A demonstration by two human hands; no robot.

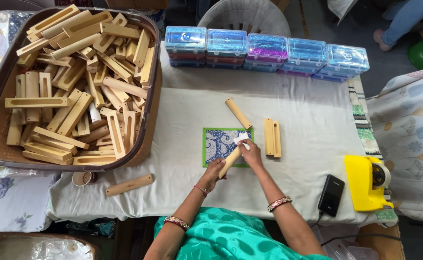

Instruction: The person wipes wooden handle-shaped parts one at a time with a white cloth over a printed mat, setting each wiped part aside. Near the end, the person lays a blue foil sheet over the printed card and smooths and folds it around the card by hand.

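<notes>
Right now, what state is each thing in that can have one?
Wooden piece: gripped by left hand, tilted over the mat.
White cloth: pressed on its upper end by right hand.
Plastic boxes: lids closed.
Basket: full.
Tape dispenser: upright, untouched.

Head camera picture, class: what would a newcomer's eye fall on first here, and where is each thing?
First, the big brown basket at the left, heaped with slotted wooden pieces. Next, the row of clear plastic boxes with coloured contents along the table's far edge. At the centre, the left hand holds a wooden stick over a blue patterned mat while the right hand presses a white scrap to its tip.
</notes>
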